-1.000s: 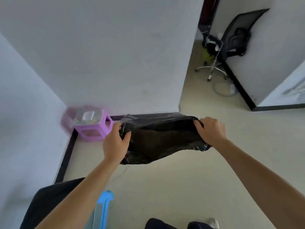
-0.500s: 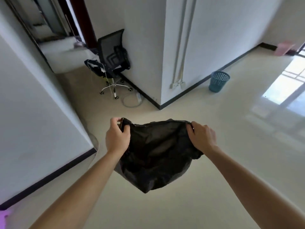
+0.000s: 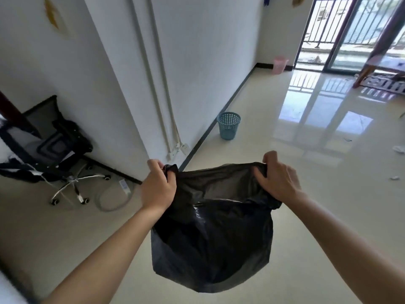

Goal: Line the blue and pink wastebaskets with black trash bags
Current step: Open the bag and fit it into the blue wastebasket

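Observation:
A black trash bag (image 3: pixel 214 242) hangs in front of me with its mouth spread wide. My left hand (image 3: pixel 158 186) grips the bag's left rim and my right hand (image 3: pixel 278 179) grips the right rim. The blue mesh wastebasket (image 3: pixel 228 125) stands upright on the floor by the wall's black baseboard, well beyond the bag. The pink wastebasket (image 3: pixel 280 64) stands far off in the corner next to the balcony door. Both baskets are bare inside as far as I can see.
A black office chair (image 3: pixel 51 141) on castors stands at the left by a white wall corner with two vertical pipes (image 3: pixel 153 69). A cable loop (image 3: pixel 114 198) lies near it. Glossy floor stretches ahead; a wooden frame (image 3: pixel 381 51) and scraps (image 3: pixel 398 148) lie at the right.
My view has swung right, from a corner with a purple stool to the open room with both baskets. The bag's mouth is pulled wider and its body hangs lower.

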